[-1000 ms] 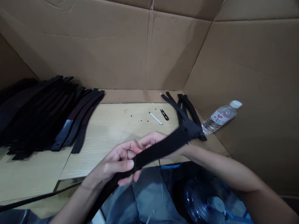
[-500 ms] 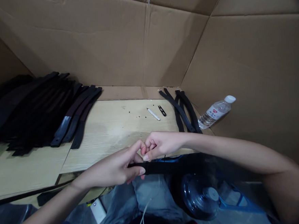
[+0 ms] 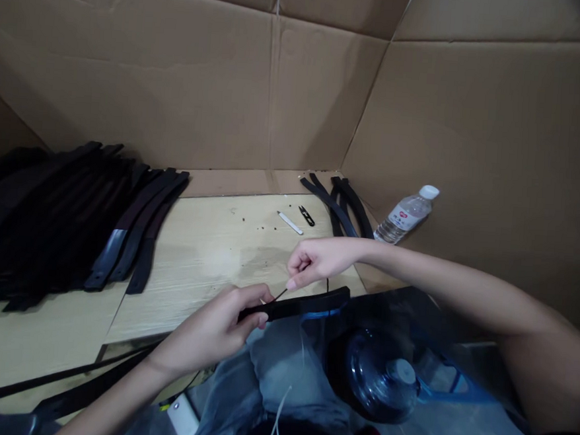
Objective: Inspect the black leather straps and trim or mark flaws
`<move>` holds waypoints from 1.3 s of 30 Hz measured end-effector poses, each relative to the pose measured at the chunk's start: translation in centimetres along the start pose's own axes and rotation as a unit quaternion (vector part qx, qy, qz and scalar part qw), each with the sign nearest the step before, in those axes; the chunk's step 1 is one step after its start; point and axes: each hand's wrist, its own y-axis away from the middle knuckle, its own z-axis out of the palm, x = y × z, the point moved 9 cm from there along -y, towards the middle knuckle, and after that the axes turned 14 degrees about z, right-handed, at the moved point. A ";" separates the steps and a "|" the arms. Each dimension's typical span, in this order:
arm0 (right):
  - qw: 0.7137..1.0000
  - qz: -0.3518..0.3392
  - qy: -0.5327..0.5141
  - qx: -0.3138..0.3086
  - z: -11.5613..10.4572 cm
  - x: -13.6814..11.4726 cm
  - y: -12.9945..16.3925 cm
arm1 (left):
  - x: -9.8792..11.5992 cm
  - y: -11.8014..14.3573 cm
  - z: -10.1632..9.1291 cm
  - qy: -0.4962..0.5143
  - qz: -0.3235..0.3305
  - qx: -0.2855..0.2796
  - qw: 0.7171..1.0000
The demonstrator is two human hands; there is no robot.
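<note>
The left hand [image 3: 223, 319] is low with fingers curled closed in a pinch. The right hand [image 3: 316, 262] is above it, fingertips pinched together.

One water bottle [image 3: 405, 214], one thread snips [image 3: 307, 215], one white pen [image 3: 289, 223], two hands.

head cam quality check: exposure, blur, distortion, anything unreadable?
Head view: dim and warm; the pile of black straps merges into one dark mass. Wide-angle bending warps the cardboard walls, with vignetting at the top-right corner. Left hand, right hand and held strap are fairly sharp; the thread between them barely shows.
</note>
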 end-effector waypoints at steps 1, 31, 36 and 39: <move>1.000 0.003 0.005 0.010 -0.3 0.2 0.2 | -0.2 0.0 -0.2 -0.009 0.002 0.009 1.000; 0.947 -0.009 -0.079 0.312 1.0 -2.5 4.5 | -3.4 -1.5 -3.7 -0.016 -0.004 0.327 0.945; 0.936 -0.026 -0.086 0.340 1.8 -2.3 4.4 | -3.9 -1.0 -3.7 0.167 0.012 0.394 0.903; 0.934 -0.023 -0.113 0.337 2.3 -1.5 3.7 | -3.7 -1.0 -3.8 0.267 0.030 0.411 0.871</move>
